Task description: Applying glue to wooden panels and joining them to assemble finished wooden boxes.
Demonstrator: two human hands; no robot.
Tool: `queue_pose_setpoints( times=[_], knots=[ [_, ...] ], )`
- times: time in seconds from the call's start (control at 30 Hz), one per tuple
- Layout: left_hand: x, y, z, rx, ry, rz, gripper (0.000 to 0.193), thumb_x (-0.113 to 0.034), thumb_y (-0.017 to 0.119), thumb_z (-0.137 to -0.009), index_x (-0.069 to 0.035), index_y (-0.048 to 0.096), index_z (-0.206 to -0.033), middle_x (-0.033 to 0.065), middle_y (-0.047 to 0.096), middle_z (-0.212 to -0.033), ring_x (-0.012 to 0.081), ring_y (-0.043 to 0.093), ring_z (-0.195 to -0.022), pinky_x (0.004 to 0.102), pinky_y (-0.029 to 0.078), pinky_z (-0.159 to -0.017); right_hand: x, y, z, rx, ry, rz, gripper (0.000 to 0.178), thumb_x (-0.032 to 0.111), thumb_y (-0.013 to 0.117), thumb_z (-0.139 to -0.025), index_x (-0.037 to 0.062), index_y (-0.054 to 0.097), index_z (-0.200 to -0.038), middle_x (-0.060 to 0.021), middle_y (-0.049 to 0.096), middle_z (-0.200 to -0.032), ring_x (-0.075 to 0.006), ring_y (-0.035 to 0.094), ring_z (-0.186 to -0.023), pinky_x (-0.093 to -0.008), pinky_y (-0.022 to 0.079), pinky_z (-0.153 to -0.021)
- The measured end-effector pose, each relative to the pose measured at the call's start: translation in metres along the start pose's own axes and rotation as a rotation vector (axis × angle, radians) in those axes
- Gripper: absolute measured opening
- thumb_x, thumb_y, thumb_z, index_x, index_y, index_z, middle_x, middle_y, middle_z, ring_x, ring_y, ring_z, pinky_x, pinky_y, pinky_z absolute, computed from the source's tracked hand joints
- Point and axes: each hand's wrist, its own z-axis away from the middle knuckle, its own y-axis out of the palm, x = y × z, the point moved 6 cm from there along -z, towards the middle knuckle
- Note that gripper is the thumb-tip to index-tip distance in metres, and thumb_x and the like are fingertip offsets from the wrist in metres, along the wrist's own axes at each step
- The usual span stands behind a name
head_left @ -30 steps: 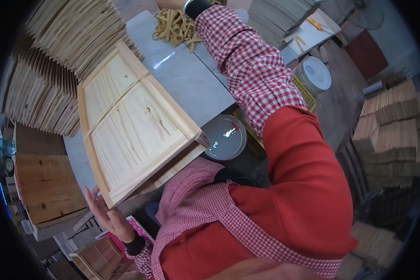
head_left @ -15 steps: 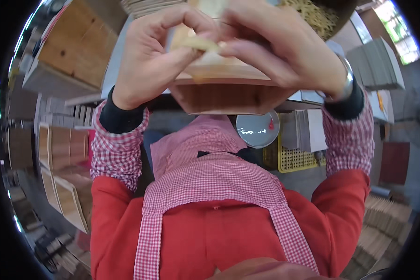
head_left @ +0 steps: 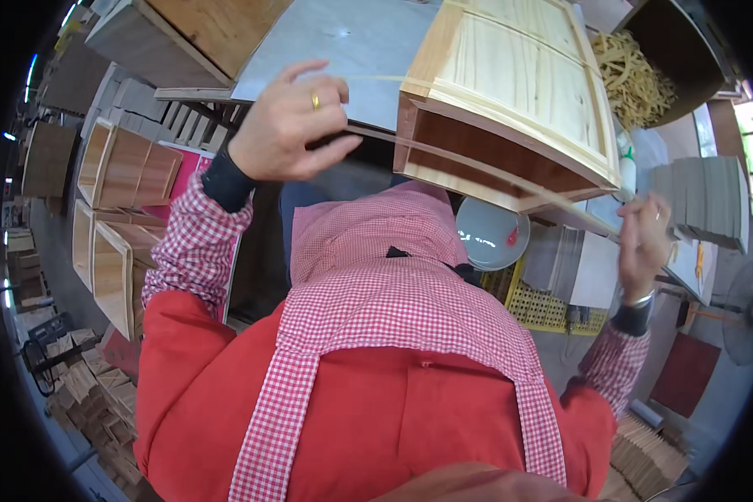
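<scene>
The left hand point(head_left: 297, 124) is half open, thumb parted from curled fingers, a pale band point(head_left: 510, 177) stretching away rightward from its fingertips! Just right of it sits the wooden box point(head_left: 523, 71), the band crossing it; beyond, the right hand point(head_left: 644, 243) bunches its fingers, grip too blurred to tell.

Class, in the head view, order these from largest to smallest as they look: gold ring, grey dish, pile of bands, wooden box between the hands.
1. Wooden box
2. Pile of bands and grey dish: close in apparent size, so not ranked against each other
3. Gold ring
</scene>
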Motion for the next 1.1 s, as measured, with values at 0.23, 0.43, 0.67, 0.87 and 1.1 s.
queue_pose_setpoints(
  times=[0.23, 0.43, 0.67, 0.87, 1.1],
  knots=[
    [-0.014, 0.101, 0.063, 0.087, -0.016, -0.107, 0.019, -0.012, 0.065, -0.075, -0.008, 0.064, -0.094, 0.0046, 0.061, -0.106, 0.0203, 0.050, -0.121, 0.0492, 0.033, -0.106, 0.015, 0.077, 0.049, 0.086, -0.151, 0.130, 0.012, 0.002, 0.069, -0.069, 0.0045, 0.058, -0.072, -0.0079, 0.064, -0.088, -0.0298, 0.055, -0.097, -0.0458, 0.038, -0.092],
    [-0.019, 0.143, 0.089, 0.186, -0.022, -0.148, 0.036, -0.011, 0.062, -0.076, -0.012, 0.063, -0.112, 0.0030, 0.054, -0.125, 0.0208, 0.039, -0.131, 0.0504, 0.029, -0.109, -0.003, 0.104, 0.081, 0.150, -0.139, 0.127, 0.016, 0.004, 0.073, -0.065, 0.0092, 0.060, -0.072, -0.0060, 0.064, -0.088, -0.0310, 0.054, -0.096, -0.0461, 0.039, -0.090],
    [0.000, 0.140, 0.068, 0.167, -0.086, -0.123, 0.041, -0.011, 0.063, -0.075, -0.017, 0.062, -0.116, 0.0018, 0.054, -0.123, 0.0214, 0.040, -0.129, 0.0520, 0.026, -0.110, -0.015, 0.106, 0.064, 0.105, -0.196, 0.164, 0.019, 0.015, 0.074, -0.062, 0.0141, 0.063, -0.077, -0.0033, 0.063, -0.092, -0.0269, 0.050, -0.102, -0.0462, 0.035, -0.093],
    [-0.015, 0.164, 0.099, 0.209, -0.104, -0.209, 0.041, -0.012, 0.063, -0.075, -0.018, 0.062, -0.115, 0.0015, 0.052, -0.124, 0.0211, 0.040, -0.128, 0.0526, 0.026, -0.109, -0.015, 0.132, 0.090, 0.201, -0.160, 0.251, 0.016, 0.019, 0.072, -0.066, 0.0144, 0.062, -0.078, -0.0018, 0.061, -0.099, -0.0254, 0.046, -0.113, -0.0494, 0.030, -0.101],
    [0.007, 0.175, 0.086, 0.268, -0.127, -0.264, 0.047, -0.013, 0.062, -0.076, -0.020, 0.057, -0.122, 0.0006, 0.049, -0.130, 0.0196, 0.037, -0.131, 0.0555, 0.025, -0.108, -0.021, 0.138, 0.087, 0.232, -0.185, 0.298, 0.015, 0.020, 0.069, -0.070, 0.0150, 0.062, -0.081, -0.0002, 0.060, -0.106, -0.0249, 0.044, -0.117, -0.0502, 0.026, -0.105]
  ],
)
